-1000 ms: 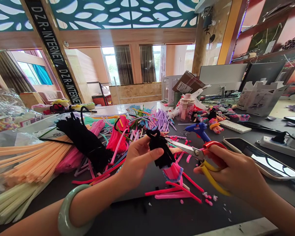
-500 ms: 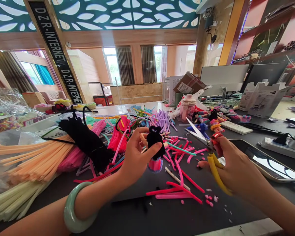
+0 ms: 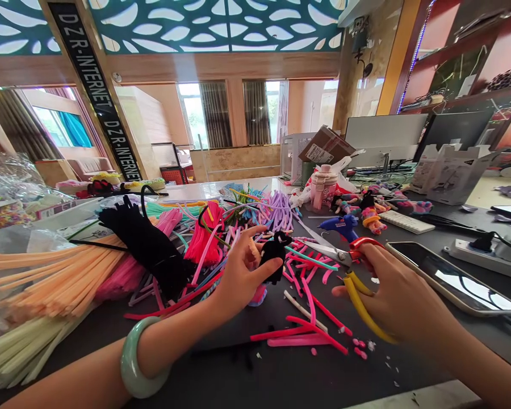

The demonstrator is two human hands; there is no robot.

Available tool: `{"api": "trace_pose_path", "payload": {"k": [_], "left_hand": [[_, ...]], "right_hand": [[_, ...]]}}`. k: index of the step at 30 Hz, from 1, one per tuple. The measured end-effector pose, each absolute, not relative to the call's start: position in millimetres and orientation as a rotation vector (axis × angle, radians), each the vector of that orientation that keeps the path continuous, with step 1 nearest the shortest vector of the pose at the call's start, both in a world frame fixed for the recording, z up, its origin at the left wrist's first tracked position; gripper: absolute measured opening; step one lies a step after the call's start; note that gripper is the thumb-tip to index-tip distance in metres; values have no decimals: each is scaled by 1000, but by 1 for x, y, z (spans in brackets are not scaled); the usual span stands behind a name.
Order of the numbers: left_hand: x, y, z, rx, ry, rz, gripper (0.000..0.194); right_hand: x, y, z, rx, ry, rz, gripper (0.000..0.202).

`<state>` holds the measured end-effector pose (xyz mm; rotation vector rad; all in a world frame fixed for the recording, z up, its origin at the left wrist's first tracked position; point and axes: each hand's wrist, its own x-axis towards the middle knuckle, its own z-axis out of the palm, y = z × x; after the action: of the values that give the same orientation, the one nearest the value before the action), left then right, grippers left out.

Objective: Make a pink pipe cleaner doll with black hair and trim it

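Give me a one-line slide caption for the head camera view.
Left hand holds a small black and pink figure; right hand holds open scissors.

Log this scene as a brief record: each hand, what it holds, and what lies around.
Left hand: grips small black-and-pink figure
Right hand: holds scissors, blades apart, pointing toward the figure
Left wrist: pale green bangle
Beyond scissors: blue glue gun
Left side: black bundle, peach bundle
Right side: phone
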<state>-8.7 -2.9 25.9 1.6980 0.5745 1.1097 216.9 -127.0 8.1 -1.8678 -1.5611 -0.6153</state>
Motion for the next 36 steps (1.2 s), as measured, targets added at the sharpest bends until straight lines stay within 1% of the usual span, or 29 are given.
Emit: {"api": "trace_pose_path", "payload": {"k": [6, 10, 21, 30, 36], "left_hand": [[-10, -1, 20, 1816, 574, 1049, 45], [-11, -3, 21, 1825, 544, 1022, 46], [-13, -5, 21, 1883, 443, 1041, 34], [-15, -7, 18, 1883, 480, 1007, 36], [-19, -9, 17, 1957, 431, 1076, 29]], "right_hand": [[211, -127, 6, -1788, -1638, -799, 34], [207, -129, 4, -1756, -1683, -903, 34], [202, -127, 1, -1666, -1688, -976, 30], [198, -122, -6, -1652, -1671, -867, 26], [189, -123, 4, -1585, -1700, -868, 22]]}}
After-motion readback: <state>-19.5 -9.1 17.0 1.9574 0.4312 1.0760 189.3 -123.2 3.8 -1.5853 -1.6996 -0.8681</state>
